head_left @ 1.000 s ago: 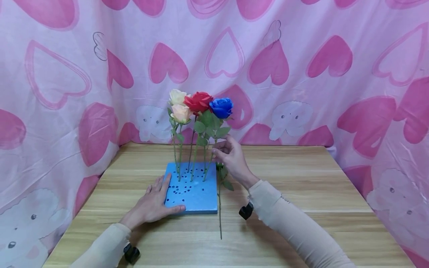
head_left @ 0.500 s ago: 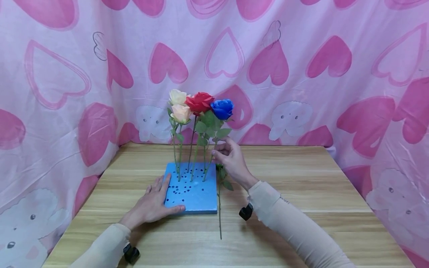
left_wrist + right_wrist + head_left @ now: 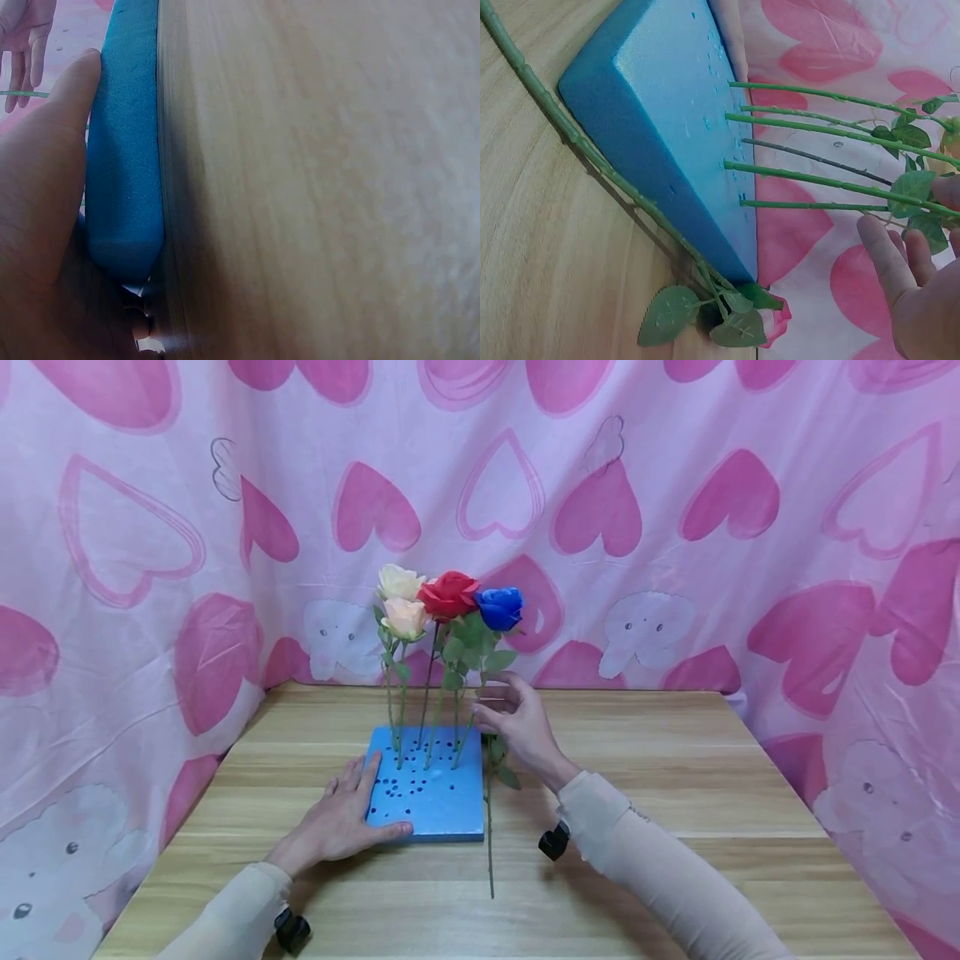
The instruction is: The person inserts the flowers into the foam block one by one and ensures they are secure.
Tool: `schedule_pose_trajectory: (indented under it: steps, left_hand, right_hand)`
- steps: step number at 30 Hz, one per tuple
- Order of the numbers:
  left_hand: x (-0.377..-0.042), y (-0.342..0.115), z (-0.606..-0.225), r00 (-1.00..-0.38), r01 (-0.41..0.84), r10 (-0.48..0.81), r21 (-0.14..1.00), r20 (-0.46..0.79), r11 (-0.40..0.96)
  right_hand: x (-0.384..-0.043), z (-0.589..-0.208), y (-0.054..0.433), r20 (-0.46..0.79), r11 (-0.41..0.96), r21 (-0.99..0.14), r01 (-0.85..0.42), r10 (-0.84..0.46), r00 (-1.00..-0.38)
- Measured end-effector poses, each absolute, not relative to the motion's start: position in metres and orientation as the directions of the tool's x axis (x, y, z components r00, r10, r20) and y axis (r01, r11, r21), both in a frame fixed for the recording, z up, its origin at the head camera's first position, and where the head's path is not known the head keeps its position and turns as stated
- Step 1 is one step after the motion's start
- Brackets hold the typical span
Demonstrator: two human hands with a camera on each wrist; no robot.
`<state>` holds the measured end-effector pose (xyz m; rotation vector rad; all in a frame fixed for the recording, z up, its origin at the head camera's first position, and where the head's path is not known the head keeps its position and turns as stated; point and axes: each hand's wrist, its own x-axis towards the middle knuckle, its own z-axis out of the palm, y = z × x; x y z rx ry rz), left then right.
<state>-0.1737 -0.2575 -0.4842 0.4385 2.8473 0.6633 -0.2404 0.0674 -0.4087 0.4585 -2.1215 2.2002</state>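
A blue foam block [image 3: 442, 814] dotted with holes lies on the table, with several artificial roses standing in it. The left hand [image 3: 341, 814] rests along its left side and front corner, fingers straight and thumb on the front edge. At the block's right, the right hand [image 3: 521, 722] is beside the stem of the blue rose [image 3: 500, 608], its fingers loosely extended and spread from the thumb. This stem leans slightly right. Left of it stand a red rose [image 3: 450, 596], a white rose [image 3: 399, 582] and a pale peach rose [image 3: 405, 618].
A loose rose stem [image 3: 491, 852] lies on the wooden table [image 3: 637, 793] along the block's right side; its pink bloom [image 3: 776, 322] shows in the right wrist view. A pink heart-patterned curtain [image 3: 502, 410] hangs behind the table and at both sides.
The right hand's fingers have loosened from the blue rose's stem and the hand sits slightly lower. The red and blue roses have shifted slightly right. The left hand stays on the block.
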Motion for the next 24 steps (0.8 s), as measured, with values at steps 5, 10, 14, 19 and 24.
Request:
schedule_pose_trajectory:
  steps: [5,10,14,19,24]
  left_hand:
    - [-0.175,-0.258,-0.481,-0.939,0.238,0.322,0.452,-0.118,0.86]
    - [-0.176,-0.258,-0.479,-0.941,0.251,0.325,0.454,-0.092,0.855]
    - [-0.172,-0.255,-0.481,-0.937,0.244,0.33,0.464,-0.112,0.851]
    - [-0.168,-0.253,-0.483,-0.936,0.229,0.327,0.477,-0.132,0.848]
    - [-0.169,-0.257,-0.481,-0.939,0.23,0.322,0.466,-0.125,0.854]
  right_hand:
    - [-0.239,-0.406,0.077,0.237,-0.054,-0.971,-0.231,-0.19,-0.953]
    - [-0.239,-0.405,0.088,0.236,-0.04,-0.972,-0.233,-0.199,-0.951]
    - [-0.234,-0.41,0.095,0.2,-0.04,-0.98,-0.196,-0.177,-0.964]
    - [-0.229,-0.415,0.1,0.157,-0.072,-0.986,-0.148,-0.156,-0.975]
    - [-0.228,-0.415,0.099,0.153,-0.094,-0.986,-0.139,-0.161,-0.975]
